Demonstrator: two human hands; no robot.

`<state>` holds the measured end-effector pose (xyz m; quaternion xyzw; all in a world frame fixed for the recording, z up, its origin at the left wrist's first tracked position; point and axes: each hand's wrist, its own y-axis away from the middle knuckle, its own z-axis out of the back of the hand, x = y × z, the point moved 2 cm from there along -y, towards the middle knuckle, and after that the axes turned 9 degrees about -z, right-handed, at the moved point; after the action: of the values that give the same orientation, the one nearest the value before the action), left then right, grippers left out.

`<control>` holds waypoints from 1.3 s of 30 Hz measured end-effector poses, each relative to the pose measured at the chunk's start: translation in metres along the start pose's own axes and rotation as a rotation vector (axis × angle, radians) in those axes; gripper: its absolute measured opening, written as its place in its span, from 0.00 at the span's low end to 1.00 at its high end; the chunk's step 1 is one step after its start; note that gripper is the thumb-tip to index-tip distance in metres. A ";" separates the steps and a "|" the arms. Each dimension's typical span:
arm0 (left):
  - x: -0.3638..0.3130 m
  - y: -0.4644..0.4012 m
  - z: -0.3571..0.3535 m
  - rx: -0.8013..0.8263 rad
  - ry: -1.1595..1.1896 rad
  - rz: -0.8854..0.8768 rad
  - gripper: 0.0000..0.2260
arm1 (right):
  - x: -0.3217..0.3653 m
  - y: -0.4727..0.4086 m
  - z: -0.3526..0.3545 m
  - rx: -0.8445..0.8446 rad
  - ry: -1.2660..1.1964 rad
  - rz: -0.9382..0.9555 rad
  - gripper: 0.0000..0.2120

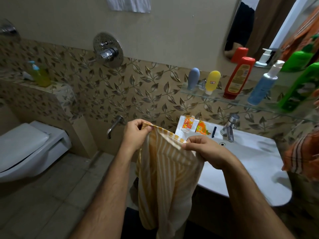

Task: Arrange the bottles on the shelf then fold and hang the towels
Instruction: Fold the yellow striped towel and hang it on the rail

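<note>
A yellow and white striped towel [165, 180] hangs down in front of me, held by its top edge. My left hand [136, 133] pinches one corner and my right hand [203, 149] pinches the edge further right. On the glass shelf [219, 97] under the mirror stand a grey bottle [193, 78], a yellow bottle [212, 82], a red bottle [239, 77], a blue pump bottle [264, 85] and a green bottle [300, 87]. An orange striped towel [302, 152] hangs at the right edge.
A white sink [255, 163] with a chrome tap [230, 127] sits below the shelf, with orange sachets [195, 125] on its back rim. A white toilet [29, 149] is at the left. A chrome wall valve [107, 50] and spout [114, 125] are on the leaf-patterned tiles.
</note>
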<state>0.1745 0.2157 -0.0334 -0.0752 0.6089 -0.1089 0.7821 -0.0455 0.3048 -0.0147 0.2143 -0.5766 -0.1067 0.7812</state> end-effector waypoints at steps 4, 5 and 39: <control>0.004 0.000 0.003 -0.059 -0.088 0.015 0.05 | 0.008 0.015 0.014 0.009 0.042 0.034 0.13; 0.005 0.001 0.002 -0.066 -0.098 0.023 0.05 | 0.011 0.018 0.015 0.016 0.051 0.043 0.12; -0.008 0.022 -0.021 -0.057 -0.170 -0.072 0.03 | 0.009 0.011 -0.011 -0.175 0.138 -0.022 0.16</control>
<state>0.1536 0.2388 -0.0369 -0.1283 0.5399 -0.1127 0.8242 -0.0333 0.3134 -0.0047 0.1584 -0.5073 -0.1502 0.8336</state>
